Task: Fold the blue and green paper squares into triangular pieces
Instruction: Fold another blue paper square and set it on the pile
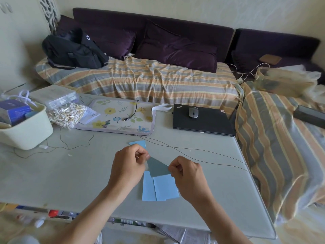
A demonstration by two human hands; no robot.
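A grey-green paper piece (157,167) hangs in a triangular shape just above the table, between my hands. My left hand (129,166) pinches its upper left tip. My right hand (186,173) pinches its lower right corner. Under it, flat on the table, lie overlapping light blue paper squares (158,188). Another light blue piece (139,143) lies just beyond my left hand, partly hidden by it.
A pale glass table (70,173) carries a cream basket (24,131) at the left, a bag of cotton swabs (67,114), a floral mat (116,117), a shut black laptop (202,123) with a mouse (193,112), and thin black cables (202,152). A striped sofa stands behind.
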